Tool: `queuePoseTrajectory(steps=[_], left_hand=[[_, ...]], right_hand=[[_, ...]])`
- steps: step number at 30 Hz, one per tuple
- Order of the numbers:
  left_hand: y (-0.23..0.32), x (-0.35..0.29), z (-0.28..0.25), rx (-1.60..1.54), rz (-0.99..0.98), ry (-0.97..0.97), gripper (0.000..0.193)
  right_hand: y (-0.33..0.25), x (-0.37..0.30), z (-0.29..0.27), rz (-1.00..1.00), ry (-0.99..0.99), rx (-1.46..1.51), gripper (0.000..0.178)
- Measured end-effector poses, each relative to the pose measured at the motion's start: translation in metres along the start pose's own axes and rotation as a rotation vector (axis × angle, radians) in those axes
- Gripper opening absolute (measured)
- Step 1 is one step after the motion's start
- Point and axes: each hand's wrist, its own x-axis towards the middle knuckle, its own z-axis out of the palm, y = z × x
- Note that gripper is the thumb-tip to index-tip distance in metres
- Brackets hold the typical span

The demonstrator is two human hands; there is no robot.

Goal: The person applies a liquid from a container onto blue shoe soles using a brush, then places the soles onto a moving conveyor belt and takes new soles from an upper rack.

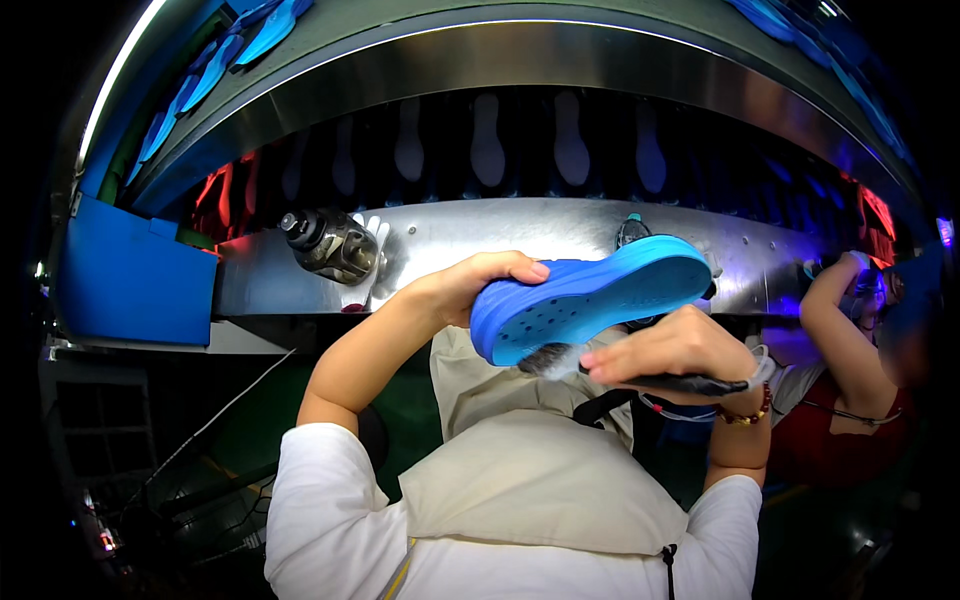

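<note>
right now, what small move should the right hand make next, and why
Probably draw the brush rightward along the blue shoe sole's lower edge: the right hand grips it, its bristles are at that edge near the sole's left end, and the left hand holds that same end, seemingly steadying it.

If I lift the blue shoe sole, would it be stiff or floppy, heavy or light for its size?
The blue shoe sole is probably light, as small holes dot its foam-like body. It seems fairly stiff: gripped near one end by the left hand, it shows no clear sag.
</note>
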Motion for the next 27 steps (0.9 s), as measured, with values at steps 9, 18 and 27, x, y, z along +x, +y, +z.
queuePoseTrajectory(steps=[9,18,27], left_hand=[[0.007,-0.018,0.005,-0.007,0.039,0.117,0.055],[-0.012,-0.027,-0.018,-0.141,0.196,0.353,0.059],[-0.009,-0.033,-0.042,-0.224,0.301,0.302,0.058]], right_hand=[[0.003,-0.011,-0.003,-0.004,0.064,-0.047,0.021],[0.020,-0.025,0.003,0.039,0.149,0.068,0.026],[0.016,-0.031,0.007,0.088,0.305,0.069,0.025]])
